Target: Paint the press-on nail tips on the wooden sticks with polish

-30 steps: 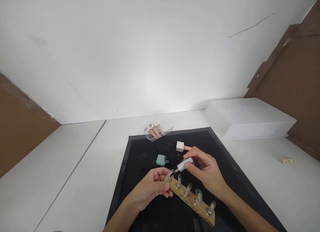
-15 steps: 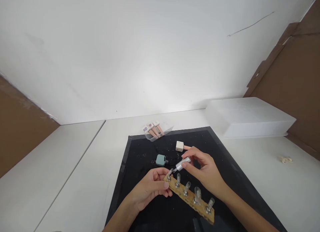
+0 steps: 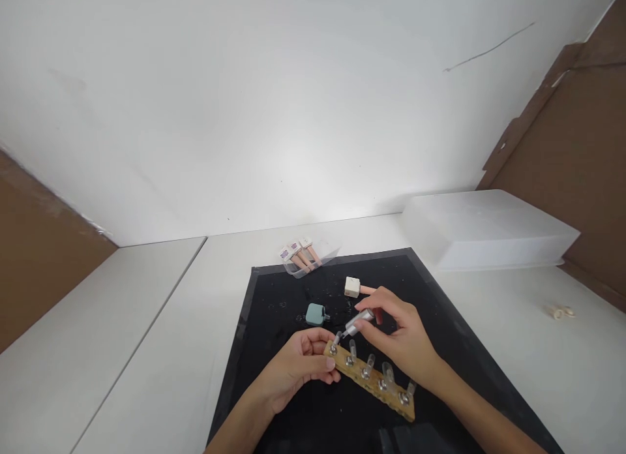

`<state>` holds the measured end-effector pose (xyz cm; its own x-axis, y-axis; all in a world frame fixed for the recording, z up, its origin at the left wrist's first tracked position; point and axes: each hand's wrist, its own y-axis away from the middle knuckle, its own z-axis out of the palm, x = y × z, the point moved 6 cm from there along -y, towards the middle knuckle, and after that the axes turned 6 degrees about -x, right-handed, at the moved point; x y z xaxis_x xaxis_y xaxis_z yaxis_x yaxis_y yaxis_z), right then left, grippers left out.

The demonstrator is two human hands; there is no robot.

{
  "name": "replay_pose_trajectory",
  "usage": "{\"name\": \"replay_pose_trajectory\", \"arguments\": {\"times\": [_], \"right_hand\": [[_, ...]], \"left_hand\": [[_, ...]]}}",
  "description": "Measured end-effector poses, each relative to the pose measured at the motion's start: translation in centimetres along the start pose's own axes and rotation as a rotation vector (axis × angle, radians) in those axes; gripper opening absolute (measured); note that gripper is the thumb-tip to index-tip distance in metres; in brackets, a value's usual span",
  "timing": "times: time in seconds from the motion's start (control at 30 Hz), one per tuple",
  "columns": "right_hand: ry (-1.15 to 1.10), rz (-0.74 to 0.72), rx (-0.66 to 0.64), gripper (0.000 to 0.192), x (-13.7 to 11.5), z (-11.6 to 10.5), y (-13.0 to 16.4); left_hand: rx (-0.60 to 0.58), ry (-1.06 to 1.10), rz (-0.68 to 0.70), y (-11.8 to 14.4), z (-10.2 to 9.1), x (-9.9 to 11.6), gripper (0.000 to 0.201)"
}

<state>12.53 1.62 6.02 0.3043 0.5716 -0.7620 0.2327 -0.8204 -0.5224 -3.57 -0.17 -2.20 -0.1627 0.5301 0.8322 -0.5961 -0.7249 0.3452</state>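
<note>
My left hand (image 3: 306, 363) is closed on the left end of a wooden nail-tip stand (image 3: 359, 370). Clear nail tips (image 3: 370, 364) stick up along it in a row on round metal mounts. The stand slants down toward the right. Between thumb and fingers of my right hand (image 3: 398, 330) is a nail polish brush (image 3: 359, 320) with a silver cap handle. Its bristle end points down-left and is at the leftmost nail tip (image 3: 337, 338); I cannot tell whether it touches. A green nail polish bottle (image 3: 315, 314) lies just beyond, its neck uncapped.
A white polish bottle with a pink cap (image 3: 352, 287) lies behind my right hand. Several similar bottles sit in a clear tray (image 3: 328, 256) on the far edge of the black mat (image 3: 274, 291). A white plastic box (image 3: 499, 239) and small cream-coloured items (image 3: 560, 312) are on the right.
The right end of the stand has tilted and risen slightly, so its metal mounts show more. The brush stays by the leftmost nail tip, its handle shifted a little.
</note>
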Motion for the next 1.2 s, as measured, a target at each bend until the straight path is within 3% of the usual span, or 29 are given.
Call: {"name": "replay_pose_trajectory", "arguments": {"times": [0.13,0.37,0.57,0.73,0.97,1.2], "right_hand": [[-0.007,0.041,0.03,0.006,0.5,-0.5,0.1],[-0.041,0.074,-0.089,0.004,0.7,0.4,0.1],[0.007,0.083,-0.031,0.006,1.0,-0.2,-0.1],[-0.026,0.084,-0.079,0.005,0.8,0.2,-0.1],[-0.008,0.179,-0.021,0.005,1.8,-0.3,0.0],[-0.076,0.225,-0.102,0.009,1.7,0.5,0.1]], "left_hand": [[0.012,-0.012,-0.004,0.2,-0.2,-0.1,0.03],[0.0,-0.019,-0.018,-0.2,-0.1,-0.2,0.028],[0.019,-0.014,-0.027,0.0,-0.1,-0.2,0.031],[0.004,-0.024,-0.023,0.0,-0.1,-0.1,0.028],[0.018,-0.01,-0.022,0.0,-0.1,-0.2,0.03],[0.012,0.003,-0.015,0.1,-0.1,-0.2,0.029]]}}
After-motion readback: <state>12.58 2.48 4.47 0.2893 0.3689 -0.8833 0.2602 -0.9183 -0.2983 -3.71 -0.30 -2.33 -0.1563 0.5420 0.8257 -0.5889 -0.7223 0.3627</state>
